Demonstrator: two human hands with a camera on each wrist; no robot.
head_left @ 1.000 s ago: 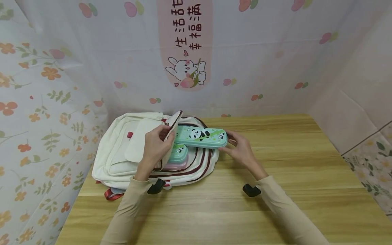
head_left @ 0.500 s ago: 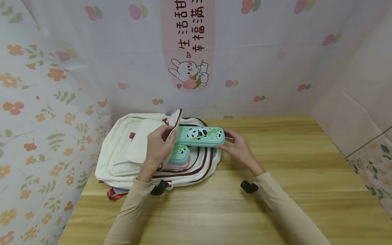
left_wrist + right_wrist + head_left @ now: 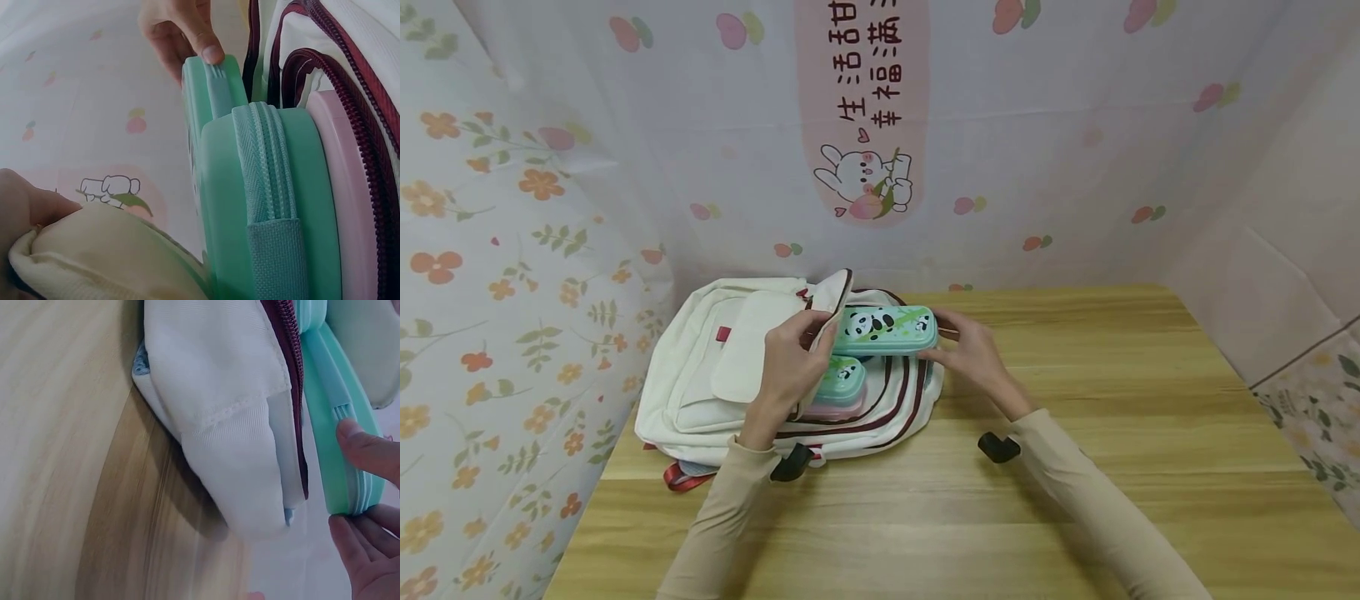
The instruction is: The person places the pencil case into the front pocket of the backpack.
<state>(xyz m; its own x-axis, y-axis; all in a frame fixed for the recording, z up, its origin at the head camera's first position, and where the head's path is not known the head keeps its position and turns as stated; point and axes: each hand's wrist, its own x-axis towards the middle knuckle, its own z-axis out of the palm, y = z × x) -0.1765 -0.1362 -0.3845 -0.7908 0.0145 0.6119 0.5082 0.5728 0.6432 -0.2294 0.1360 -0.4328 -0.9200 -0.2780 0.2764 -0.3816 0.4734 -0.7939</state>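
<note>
A cream backpack lies on the table with its zipped opening to the right. My left hand pinches the edge of its front panel and holds it lifted. My right hand grips the right end of a mint-green panda pencil case, thumb on its zipped side in the right wrist view. The case's left part is inside the opening, hidden behind the lifted panel. A second mint panda case sits inside, in front of it. Against that lies a pink case, partly covered.
The wooden table extends right and in front of the backpack. A printed white cloth hangs behind it, and a floral cloth stands at the left. A red strap loop sticks out at the backpack's lower left.
My right hand has moved left, sliding the gripped pencil case further into the backpack opening. My left hand still holds the panel up. The head view has shifted slightly.
</note>
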